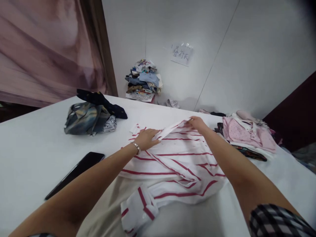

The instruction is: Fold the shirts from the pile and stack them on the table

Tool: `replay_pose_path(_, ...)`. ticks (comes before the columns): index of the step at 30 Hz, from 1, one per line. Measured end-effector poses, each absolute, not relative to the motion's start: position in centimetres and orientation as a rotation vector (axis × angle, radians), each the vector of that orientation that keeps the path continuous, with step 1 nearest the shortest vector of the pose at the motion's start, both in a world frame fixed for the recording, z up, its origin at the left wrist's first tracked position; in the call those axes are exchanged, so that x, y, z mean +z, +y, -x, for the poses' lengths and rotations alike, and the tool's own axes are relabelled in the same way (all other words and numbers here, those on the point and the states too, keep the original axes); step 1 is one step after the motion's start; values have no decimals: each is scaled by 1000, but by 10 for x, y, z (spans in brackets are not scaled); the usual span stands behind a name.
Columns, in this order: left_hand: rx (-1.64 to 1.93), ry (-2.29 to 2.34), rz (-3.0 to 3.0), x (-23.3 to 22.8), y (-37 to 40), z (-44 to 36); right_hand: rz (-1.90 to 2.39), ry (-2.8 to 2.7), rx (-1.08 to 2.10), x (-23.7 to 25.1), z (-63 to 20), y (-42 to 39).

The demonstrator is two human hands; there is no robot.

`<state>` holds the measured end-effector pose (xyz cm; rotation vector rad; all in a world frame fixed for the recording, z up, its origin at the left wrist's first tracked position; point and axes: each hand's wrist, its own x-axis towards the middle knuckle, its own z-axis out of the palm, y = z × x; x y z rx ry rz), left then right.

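While both our arms reach forward, we list as follows.
Table (32,144): white; its left edge runs far-left, with bare surface near left and far centre.
Striped shirt (177,161): white with red stripes, spread at centre, one sleeve trailing near us.
Left hand (146,138): fingers extended, pressed flat on the shirt's far-left part; bracelet at wrist.
Right hand (196,123): fingers pinched on a raised fold at the shirt's far edge.
Phone (75,173): dark, near left, apart from the shirt.
Dark garments (91,115): heaped far left.
Pink clothes (247,133): stacked right, near the shirt.
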<state>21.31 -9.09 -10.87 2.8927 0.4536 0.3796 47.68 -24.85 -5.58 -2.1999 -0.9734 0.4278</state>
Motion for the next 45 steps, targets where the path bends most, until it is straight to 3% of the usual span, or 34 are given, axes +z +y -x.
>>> replay_pose_path(4,548,712,-2848,-107,-75,-220,1660,-683,325,-61,-491,-228)
replay_pose_path(13,256,445,-2872,-123,-80,-199,1929,-1074,664,-132,-432,-301)
replay_pose_path(20,183,169,-2880,-125,-105,-147,1962,-1691,534,-131,-336,-420)
replay_pose_path(24,213,234,-3008,-123,-110,-123,1988,-1854,375,-134,-309,-464)
replay_pose_path(29,300,394,-3086,-109,-125,-110,1935,-1838,106,-144,-301,-472)
replay_pose_path(39,424,672,-2732,-101,-156,-67,1959,-1300,-58,-144,-296,-495)
replay_pose_path(42,393,750,-2677,-108,-165,-66,1904,-1418,-214,-143,-276,-490)
replay_pose_path(45,369,835,-2638,-111,-171,-70,1711,-1832,-138,-140,-242,-472)
